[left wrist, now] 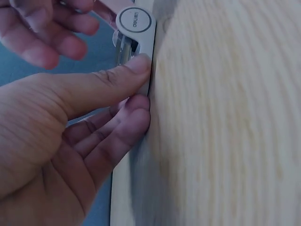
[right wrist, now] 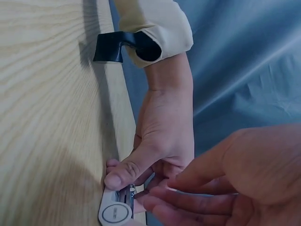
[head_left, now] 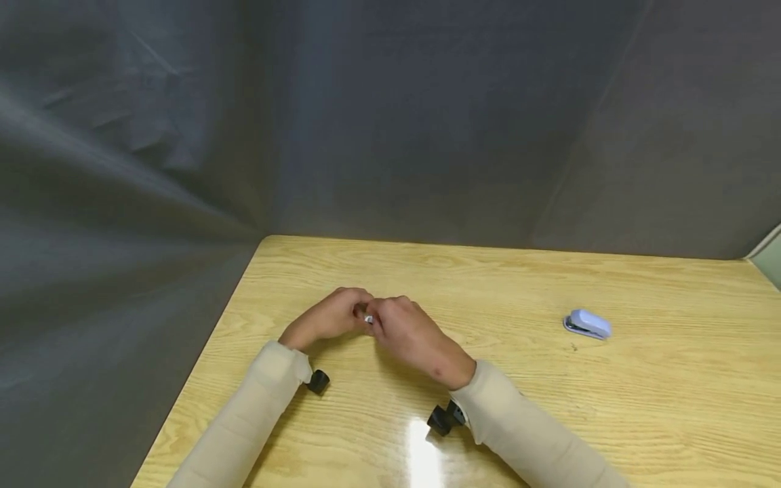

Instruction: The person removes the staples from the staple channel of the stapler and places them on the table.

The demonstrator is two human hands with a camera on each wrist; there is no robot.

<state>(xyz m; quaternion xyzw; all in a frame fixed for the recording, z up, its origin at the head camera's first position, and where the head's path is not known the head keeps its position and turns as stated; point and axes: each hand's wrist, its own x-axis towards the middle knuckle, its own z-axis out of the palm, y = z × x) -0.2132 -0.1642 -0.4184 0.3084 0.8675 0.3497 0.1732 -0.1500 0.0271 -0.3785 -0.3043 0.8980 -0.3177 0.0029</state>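
A stapler, pale with a round labelled hinge and a pink top part, is held close over the table. My left hand pinches its pale body between thumb and fingertips, just beside the hinge. Metal parts show between its arms. Fingers of my right hand are bent in right beside the metal part, their tips bunched close together in the right wrist view. I cannot tell whether they pinch something small. In the head view the hands hide most of the stapler.
A small light-purple stapler lies on the wooden table, off to the right. Dark sheeting rises behind the table and along its left side. Black camera mounts stick out from beneath both sleeves.
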